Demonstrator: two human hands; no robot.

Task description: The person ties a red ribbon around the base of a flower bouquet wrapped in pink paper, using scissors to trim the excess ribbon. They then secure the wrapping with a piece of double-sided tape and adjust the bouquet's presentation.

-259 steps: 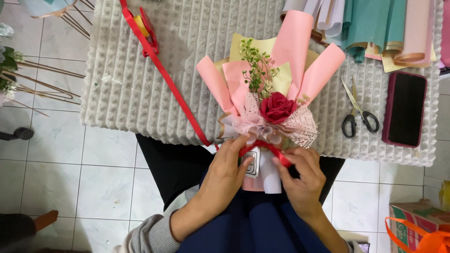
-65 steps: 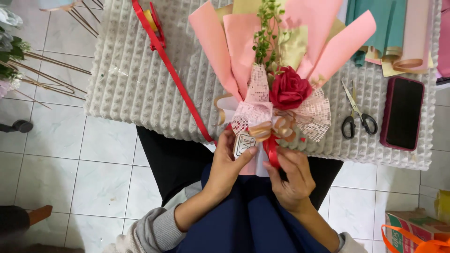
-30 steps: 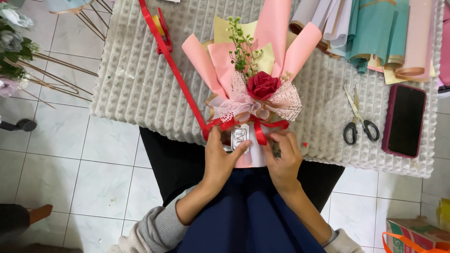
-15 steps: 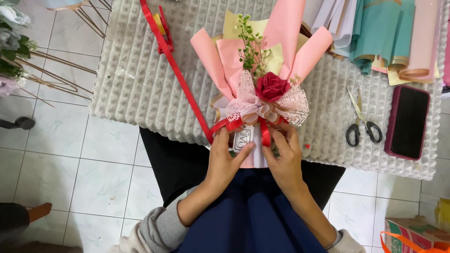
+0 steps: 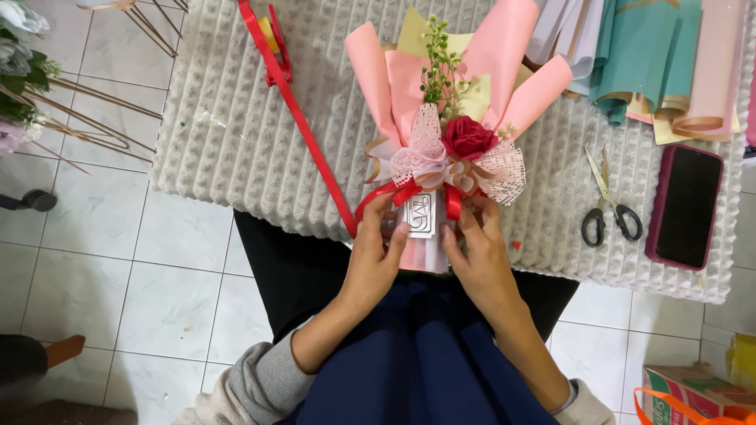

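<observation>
A: What can't you make out from up here?

B: The bouquet (image 5: 441,149) sits upright at the near edge of the bench (image 5: 236,157), its stem end down over your lap. Your palms cover most of the lower wrap, and the small silver tag (image 5: 419,215) shows only between your thumbs. The paper rolls (image 5: 654,55) run off the top edge.

A: And the grip on each side?

B: Your left hand (image 5: 376,256) pinches the red ribbon (image 5: 315,142) at the bouquet's neck, fingers pressed to the left of the tag. Your right hand (image 5: 476,256) pinches the ribbon's other end just right of it. The knot itself is hard to read.

A: Anything different from half a second ago?

B: Little. Both hands stay at the neck. The scissors (image 5: 606,205) and phone (image 5: 687,206) lie where they were.
</observation>
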